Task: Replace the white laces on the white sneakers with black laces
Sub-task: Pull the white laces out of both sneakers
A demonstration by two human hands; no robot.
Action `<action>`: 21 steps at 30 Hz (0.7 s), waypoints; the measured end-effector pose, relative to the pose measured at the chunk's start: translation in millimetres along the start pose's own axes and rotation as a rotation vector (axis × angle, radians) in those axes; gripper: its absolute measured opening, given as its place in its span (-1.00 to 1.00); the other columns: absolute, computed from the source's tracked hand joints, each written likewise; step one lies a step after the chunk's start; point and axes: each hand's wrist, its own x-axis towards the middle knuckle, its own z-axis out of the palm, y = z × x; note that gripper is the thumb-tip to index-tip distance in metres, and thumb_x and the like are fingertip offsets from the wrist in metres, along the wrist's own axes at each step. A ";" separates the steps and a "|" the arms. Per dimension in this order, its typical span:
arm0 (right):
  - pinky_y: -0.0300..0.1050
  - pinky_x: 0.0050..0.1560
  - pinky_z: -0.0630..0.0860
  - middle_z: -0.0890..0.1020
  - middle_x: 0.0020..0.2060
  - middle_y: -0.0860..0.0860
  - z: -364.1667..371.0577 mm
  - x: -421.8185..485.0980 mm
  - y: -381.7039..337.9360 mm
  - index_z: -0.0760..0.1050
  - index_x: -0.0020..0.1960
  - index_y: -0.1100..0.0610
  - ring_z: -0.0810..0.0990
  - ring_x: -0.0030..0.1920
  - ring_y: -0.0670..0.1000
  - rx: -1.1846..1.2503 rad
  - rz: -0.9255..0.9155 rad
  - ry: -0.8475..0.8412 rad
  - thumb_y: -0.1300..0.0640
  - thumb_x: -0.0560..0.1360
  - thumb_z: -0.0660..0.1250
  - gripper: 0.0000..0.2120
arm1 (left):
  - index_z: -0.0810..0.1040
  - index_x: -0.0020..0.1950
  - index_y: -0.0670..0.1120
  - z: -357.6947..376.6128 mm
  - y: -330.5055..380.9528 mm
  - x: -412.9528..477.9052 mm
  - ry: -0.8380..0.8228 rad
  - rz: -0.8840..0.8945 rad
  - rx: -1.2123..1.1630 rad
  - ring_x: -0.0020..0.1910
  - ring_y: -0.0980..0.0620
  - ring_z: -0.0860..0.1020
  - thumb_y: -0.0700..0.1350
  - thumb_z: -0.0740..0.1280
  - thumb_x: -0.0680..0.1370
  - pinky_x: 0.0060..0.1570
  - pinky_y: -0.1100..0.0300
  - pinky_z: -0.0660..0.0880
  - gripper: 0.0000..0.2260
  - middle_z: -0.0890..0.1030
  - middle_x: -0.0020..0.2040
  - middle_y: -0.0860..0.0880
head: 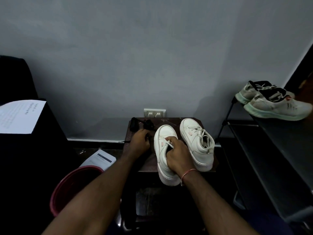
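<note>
Two white sneakers stand on a small dark stool (169,122) by the wall. My right hand (177,156) grips the left sneaker (163,141) across its top, fingers curled round its white laces. The right sneaker (197,143) sits beside it, still tied with white laces. My left hand (140,141) rests on the stool with fingers curled over a black lace (124,141) whose tip sticks out to the left. More black laces (141,125) lie bundled at the stool's back left corner.
A red bucket (71,185) stands on the floor at the left, papers (100,158) beside it. A dark shelf unit (271,150) on the right carries a pair of grey running shoes (274,102). A wall socket (154,113) sits behind the stool. A sheet of paper (18,116) lies on black furniture far left.
</note>
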 end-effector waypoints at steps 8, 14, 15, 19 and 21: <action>0.01 0.26 0.50 0.62 0.11 0.00 -21.3 -6.4 5.5 0.45 0.24 0.01 0.59 0.12 -0.03 0.406 0.180 -0.156 0.32 0.43 0.26 -0.57 | 0.62 0.05 -0.07 -20.2 79.2 -64.1 -0.006 -0.228 -0.652 -0.06 0.13 0.63 -0.28 0.32 0.50 0.01 0.24 0.55 -0.80 0.68 -0.03 0.00; -0.06 0.16 0.54 0.65 0.01 0.01 -32.8 -15.8 11.6 0.50 0.12 0.03 0.63 0.05 -0.03 0.353 0.056 -0.200 0.41 0.40 0.28 -0.60 | 0.55 0.21 -0.03 -40.4 97.8 -79.1 -0.240 -0.095 -0.387 -0.01 0.10 0.61 -0.21 0.37 0.34 0.03 0.19 0.55 -0.57 0.65 0.04 0.02; -0.14 0.11 0.54 0.65 -0.02 -0.02 -33.3 -16.1 8.7 0.49 0.12 0.03 0.62 0.00 -0.04 0.311 0.040 -0.205 0.40 0.41 0.26 -0.61 | 0.57 0.18 -0.03 -40.6 101.6 -78.3 -0.186 -0.068 -0.338 -0.05 0.08 0.62 -0.25 0.37 0.37 0.00 0.20 0.56 -0.61 0.66 0.01 -0.01; -0.39 -0.11 0.44 0.65 -0.05 -0.03 -32.0 -22.1 4.9 0.50 0.16 0.05 0.58 -0.07 -0.10 0.182 0.007 -0.158 0.38 0.41 0.20 -0.59 | 0.68 -0.01 0.02 -36.0 107.2 -75.7 0.054 -0.013 -0.194 -0.15 0.11 0.64 -0.17 0.38 0.43 -0.11 0.16 0.57 -0.81 0.70 -0.10 0.05; -0.24 0.02 0.49 0.65 0.00 0.02 -30.0 -23.0 4.6 0.50 0.19 0.06 0.59 0.02 -0.02 0.161 0.017 -0.134 0.38 0.41 0.17 -0.58 | 0.68 -0.08 0.01 -34.4 107.5 -77.1 0.082 -0.017 -0.303 -0.16 0.13 0.63 -0.19 0.37 0.45 -0.11 0.12 0.58 -0.85 0.69 -0.15 0.06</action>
